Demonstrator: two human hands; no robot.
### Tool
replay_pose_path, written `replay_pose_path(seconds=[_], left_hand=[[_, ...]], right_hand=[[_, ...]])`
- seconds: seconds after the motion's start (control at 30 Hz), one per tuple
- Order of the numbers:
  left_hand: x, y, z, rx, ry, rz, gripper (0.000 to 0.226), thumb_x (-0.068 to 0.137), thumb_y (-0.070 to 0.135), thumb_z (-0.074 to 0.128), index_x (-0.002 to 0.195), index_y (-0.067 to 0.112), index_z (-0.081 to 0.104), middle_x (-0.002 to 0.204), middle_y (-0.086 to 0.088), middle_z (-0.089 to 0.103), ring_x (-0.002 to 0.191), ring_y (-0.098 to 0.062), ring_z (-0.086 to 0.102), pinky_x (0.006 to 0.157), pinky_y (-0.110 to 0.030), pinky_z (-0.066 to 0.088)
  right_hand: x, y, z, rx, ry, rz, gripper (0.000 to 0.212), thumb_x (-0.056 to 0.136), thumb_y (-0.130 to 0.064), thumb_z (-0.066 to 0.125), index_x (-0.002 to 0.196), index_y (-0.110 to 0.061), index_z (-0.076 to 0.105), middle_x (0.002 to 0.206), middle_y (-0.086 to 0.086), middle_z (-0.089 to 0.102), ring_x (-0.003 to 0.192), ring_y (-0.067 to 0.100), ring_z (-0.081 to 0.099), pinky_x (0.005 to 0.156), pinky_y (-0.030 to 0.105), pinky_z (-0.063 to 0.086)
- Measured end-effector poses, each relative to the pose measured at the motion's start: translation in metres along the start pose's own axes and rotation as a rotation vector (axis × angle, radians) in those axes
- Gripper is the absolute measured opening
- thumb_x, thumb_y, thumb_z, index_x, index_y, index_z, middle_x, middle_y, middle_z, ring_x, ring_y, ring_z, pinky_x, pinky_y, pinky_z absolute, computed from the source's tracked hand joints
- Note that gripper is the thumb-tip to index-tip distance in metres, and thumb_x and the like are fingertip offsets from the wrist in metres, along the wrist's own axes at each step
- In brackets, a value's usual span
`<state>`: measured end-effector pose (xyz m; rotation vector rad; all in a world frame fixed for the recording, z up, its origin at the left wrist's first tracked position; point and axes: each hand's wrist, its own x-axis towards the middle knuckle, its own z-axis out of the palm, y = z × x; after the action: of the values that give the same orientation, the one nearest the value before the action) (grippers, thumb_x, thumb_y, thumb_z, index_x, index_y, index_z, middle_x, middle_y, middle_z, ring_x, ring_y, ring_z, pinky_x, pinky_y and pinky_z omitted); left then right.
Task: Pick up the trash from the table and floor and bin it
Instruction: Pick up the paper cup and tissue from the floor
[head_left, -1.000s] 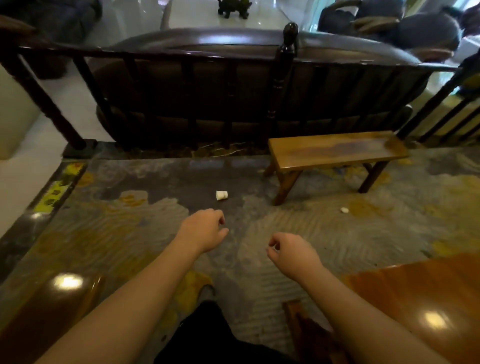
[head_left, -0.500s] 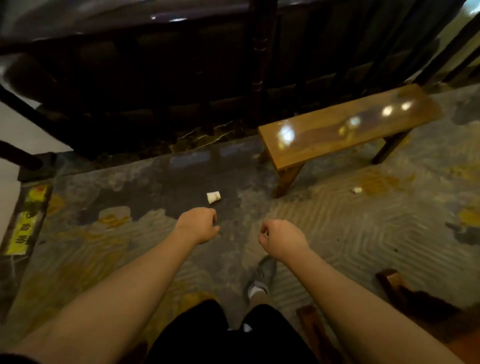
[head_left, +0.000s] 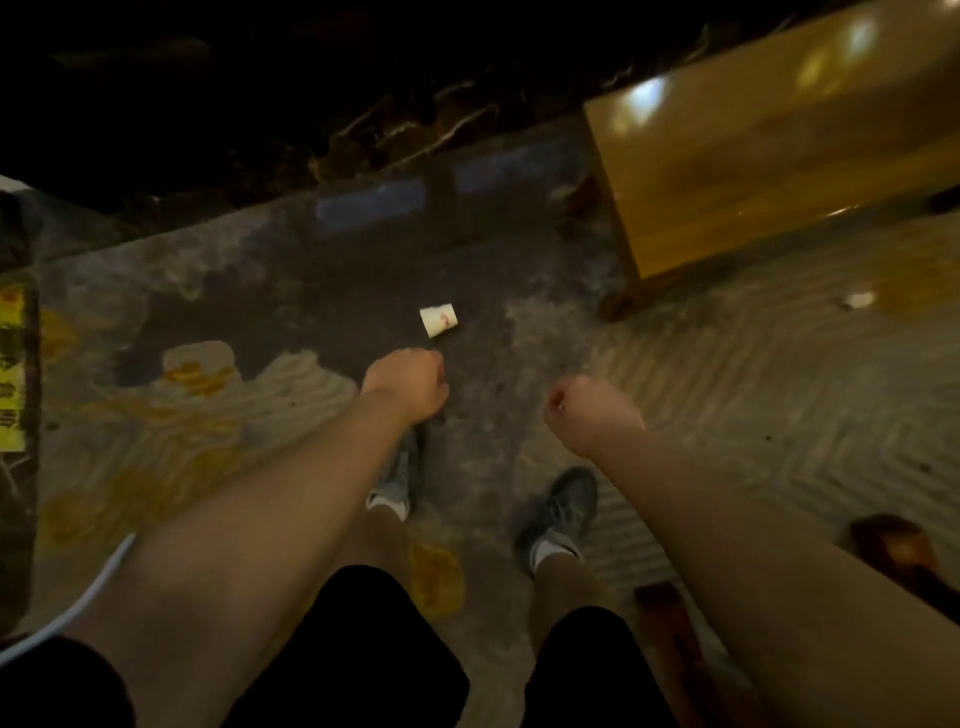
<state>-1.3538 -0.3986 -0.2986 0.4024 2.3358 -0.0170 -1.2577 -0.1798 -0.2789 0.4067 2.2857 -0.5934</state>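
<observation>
The scene is viewed steeply downward from a single head-worn wide-angle camera, over both forearms, at the patterned carpet (head_left: 779, 415) and shoes (head_left: 563, 512) below.

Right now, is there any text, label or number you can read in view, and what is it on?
Nothing can be read.
Cup on the carpet: a red mark on its side, too blurred to read.
Yellow strip at the left floor edge: dark characters, too blurred to read.
White scrap near the bench: no marking visible.
</observation>
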Motion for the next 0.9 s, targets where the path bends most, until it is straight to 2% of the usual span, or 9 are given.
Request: replay_pose_path(seconds=[0.13, 0.27, 0.3, 0.37, 0.47, 0.57, 0.63, 0.73, 0.9], left_hand=[[0.109, -0.025, 0.048, 0.106, -0.044, 0.07, 0.033, 0.09, 0.04, 0.054, 0.113, 0.018, 0.063, 0.119, -0.011, 0.063, 0.109, -0.033, 0.057, 0.085, -0.042, 0.047], [0.206, -0.052, 0.09, 0.158, 0.025, 0.078, 0.053, 0.09, 0.037, 0.057, 0.135, 0.011, 0.05, 0.132, -0.016, 0.055, 0.119, -0.036, 0.049, 0.09, -0.046, 0.042], [0.227, -0.058, 0.1, 0.165, 0.046, 0.068, 0.056, 0.088, 0.037, 0.059, 0.136, 0.01, 0.047, 0.133, -0.016, 0.053, 0.121, -0.036, 0.048, 0.092, -0.047, 0.042], [0.264, -0.067, 0.12, 0.175, 0.06, 0.048, 0.062, 0.085, 0.039, 0.064, 0.137, 0.011, 0.043, 0.135, -0.016, 0.05, 0.123, -0.036, 0.046, 0.094, -0.048, 0.041], [0.307, -0.079, 0.154, 0.22, 0.032, 0.033, 0.079, 0.083, 0.046, 0.067, 0.145, 0.011, 0.034, 0.141, -0.016, 0.042, 0.128, -0.037, 0.04, 0.098, -0.051, 0.038], [0.334, -0.088, 0.184, 0.205, -0.03, 0.002, 0.098, 0.082, 0.049, 0.07, 0.155, 0.013, 0.015, 0.154, -0.016, 0.029, 0.141, -0.039, 0.026, 0.107, -0.057, 0.031], [0.347, -0.09, 0.196, 0.197, -0.08, -0.028, 0.103, 0.082, 0.047, 0.072, 0.156, 0.013, 0.009, 0.156, -0.017, 0.027, 0.143, -0.04, 0.024, 0.109, -0.058, 0.029], [0.355, -0.094, 0.203, 0.196, -0.083, -0.039, 0.092, 0.082, 0.04, 0.075, 0.152, 0.01, 0.022, 0.148, -0.019, 0.039, 0.133, -0.039, 0.04, 0.106, -0.055, 0.035], [0.341, -0.103, 0.199, 0.157, -0.054, 0.001, 0.088, 0.078, 0.042, 0.077, 0.147, 0.012, 0.031, 0.14, -0.018, 0.047, 0.125, -0.038, 0.047, 0.099, -0.051, 0.041]], right_hand=[[0.109, 0.006, 0.06, 0.026, -0.062, 0.059, 0.019, 0.091, -0.03, 0.056, 0.087, -0.018, 0.071, 0.088, 0.007, 0.071, 0.08, 0.027, 0.067, 0.068, 0.033, 0.053], [0.208, 0.013, 0.121, -0.151, -0.098, 0.037, 0.027, 0.094, -0.03, 0.053, 0.101, -0.014, 0.073, 0.102, 0.013, 0.071, 0.092, 0.03, 0.067, 0.073, 0.034, 0.051], [0.231, 0.014, 0.135, -0.202, -0.123, 0.038, 0.029, 0.094, -0.03, 0.053, 0.107, -0.013, 0.071, 0.108, 0.015, 0.07, 0.096, 0.031, 0.066, 0.076, 0.035, 0.052], [0.273, 0.019, 0.162, -0.305, -0.209, 0.053, 0.041, 0.094, -0.035, 0.053, 0.124, -0.009, 0.063, 0.122, 0.019, 0.064, 0.11, 0.035, 0.061, 0.09, 0.042, 0.053], [0.321, 0.028, 0.202, -0.347, -0.329, 0.034, 0.057, 0.099, -0.042, 0.046, 0.146, -0.009, 0.04, 0.147, 0.021, 0.044, 0.13, 0.037, 0.046, 0.106, 0.048, 0.041], [0.348, 0.041, 0.244, -0.24, -0.342, 0.039, 0.076, 0.096, -0.032, 0.054, 0.155, -0.012, 0.01, 0.162, 0.018, 0.011, 0.143, 0.041, 0.021, 0.113, 0.055, 0.03], [0.355, 0.049, 0.27, -0.18, -0.361, 0.075, 0.089, 0.093, -0.026, 0.058, 0.156, -0.021, -0.005, 0.164, 0.011, -0.009, 0.148, 0.041, 0.003, 0.114, 0.059, 0.025], [0.355, 0.054, 0.306, -0.191, -0.348, 0.111, 0.098, 0.09, -0.026, 0.06, 0.153, -0.031, -0.015, 0.161, 0.004, -0.027, 0.147, 0.041, -0.012, 0.109, 0.062, 0.029], [0.35, 0.071, 0.333, -0.166, -0.218, 0.089, 0.115, 0.081, -0.021, 0.069, 0.148, -0.039, -0.023, 0.156, -0.005, -0.036, 0.146, 0.036, -0.022, 0.107, 0.06, 0.033]])
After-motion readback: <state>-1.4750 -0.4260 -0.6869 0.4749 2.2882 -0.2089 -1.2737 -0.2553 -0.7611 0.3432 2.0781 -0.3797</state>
